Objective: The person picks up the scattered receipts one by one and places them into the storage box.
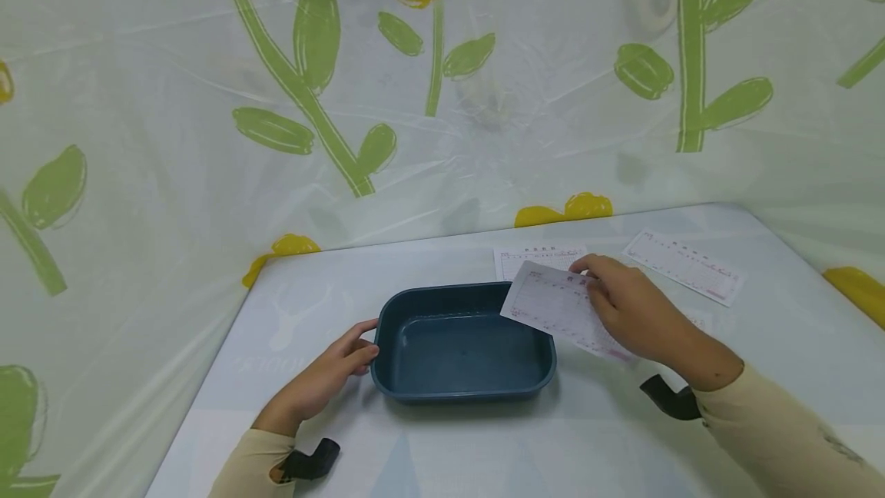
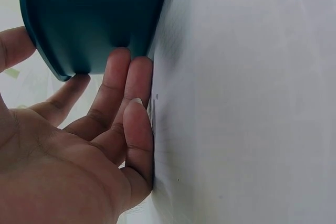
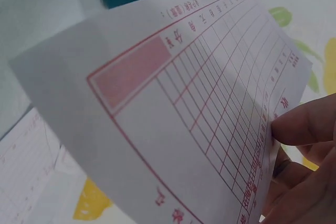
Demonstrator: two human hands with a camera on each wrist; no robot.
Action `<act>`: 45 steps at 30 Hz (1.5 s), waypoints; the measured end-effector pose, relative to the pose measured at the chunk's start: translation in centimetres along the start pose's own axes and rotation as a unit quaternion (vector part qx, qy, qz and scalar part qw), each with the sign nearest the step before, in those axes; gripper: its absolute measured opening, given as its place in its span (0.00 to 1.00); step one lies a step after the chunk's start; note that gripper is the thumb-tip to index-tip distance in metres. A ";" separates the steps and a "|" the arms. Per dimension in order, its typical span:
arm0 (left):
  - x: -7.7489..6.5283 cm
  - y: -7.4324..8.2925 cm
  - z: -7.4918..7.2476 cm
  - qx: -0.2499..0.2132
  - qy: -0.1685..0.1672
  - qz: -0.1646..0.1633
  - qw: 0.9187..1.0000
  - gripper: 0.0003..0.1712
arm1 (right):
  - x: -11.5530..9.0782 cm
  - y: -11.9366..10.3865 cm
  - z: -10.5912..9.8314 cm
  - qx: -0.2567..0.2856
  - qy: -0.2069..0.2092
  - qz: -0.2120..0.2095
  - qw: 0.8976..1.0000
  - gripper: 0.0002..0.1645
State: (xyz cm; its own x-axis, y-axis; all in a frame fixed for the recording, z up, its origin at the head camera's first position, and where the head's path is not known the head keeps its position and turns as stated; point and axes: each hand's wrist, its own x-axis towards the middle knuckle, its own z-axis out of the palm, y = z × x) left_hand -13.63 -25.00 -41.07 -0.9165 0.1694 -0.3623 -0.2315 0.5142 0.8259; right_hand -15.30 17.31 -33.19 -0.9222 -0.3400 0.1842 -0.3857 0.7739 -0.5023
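Note:
In the head view, my right hand [image 1: 625, 310] pinches a printed receipt [image 1: 546, 298] by its edge, above the right end of a dark teal plastic basin [image 1: 463, 394]. The right wrist view shows the receipt [image 3: 210, 87] close up, with red ruled lines and a pink block; the thumb [image 3: 304, 121] presses its edge. At the basin's left end, my left hand [image 1: 325, 375] touches the rim and outer wall. In the left wrist view, the left hand's loosely extended fingers [image 2: 113, 87] lie against the basin wall [image 2: 94, 19]. Nothing lies inside the basin's visible part.
Another receipt [image 1: 535, 256] lies behind the basin, partly covered by the held one. A further receipt [image 1: 684, 266] lies at the back right of the white table [image 1: 276, 367]. A flower-print curtain [image 1: 518, 137] stands behind the table.

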 end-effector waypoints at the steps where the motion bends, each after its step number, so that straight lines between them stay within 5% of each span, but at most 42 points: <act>1: 0.0 0.0 0.0 0.001 0.001 0.000 1.000 0.33 | 0.1 -0.1 0.1 0.000 -0.001 -0.003 1.000 0.16; 45: 0.0 0.0 0.1 -0.004 0.003 -0.003 1.000 0.33 | 3.2 -4.8 7.0 0.031 0.005 -0.081 0.996 0.19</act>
State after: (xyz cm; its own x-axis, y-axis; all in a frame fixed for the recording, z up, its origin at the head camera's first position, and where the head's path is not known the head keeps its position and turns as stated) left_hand -13.59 -24.88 -41.16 -0.9167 0.1613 -0.3655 -0.2405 0.5077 0.8273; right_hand -16.21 8.79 -36.09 -0.8487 -0.4518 0.2748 -0.5266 0.6747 -0.5171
